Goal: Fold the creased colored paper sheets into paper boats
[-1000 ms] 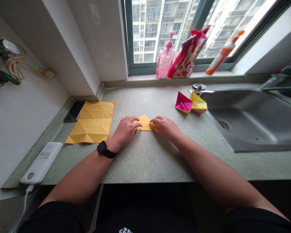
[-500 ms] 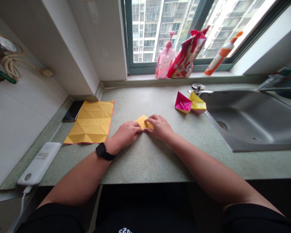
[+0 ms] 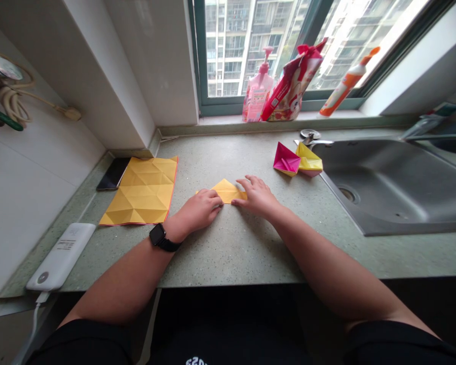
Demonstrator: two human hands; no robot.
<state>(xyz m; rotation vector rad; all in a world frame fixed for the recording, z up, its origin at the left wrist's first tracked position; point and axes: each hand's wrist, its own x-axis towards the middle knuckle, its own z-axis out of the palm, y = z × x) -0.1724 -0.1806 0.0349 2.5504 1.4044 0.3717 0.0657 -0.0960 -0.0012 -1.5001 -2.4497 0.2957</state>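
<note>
We see the yellow paper [image 3: 228, 192] on the worktop [image 3: 231, 253], folded to a peak but unopened; two paper boats [image 3: 291, 161] look finished. Right hand [image 3: 259, 197]: fingers spread; left hand [image 3: 202, 207]: on the paper, grip unclear to us.

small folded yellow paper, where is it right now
In the head view, the folded paper lies on the counter near the picture's middle, partly covered by the left hand, with the right hand at its right end.

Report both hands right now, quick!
Left hand: fingers curled over the folded yellow paper with a pointed top; grip cannot be told.
Right hand: open, fingers spread, at the paper's right end.
</note>
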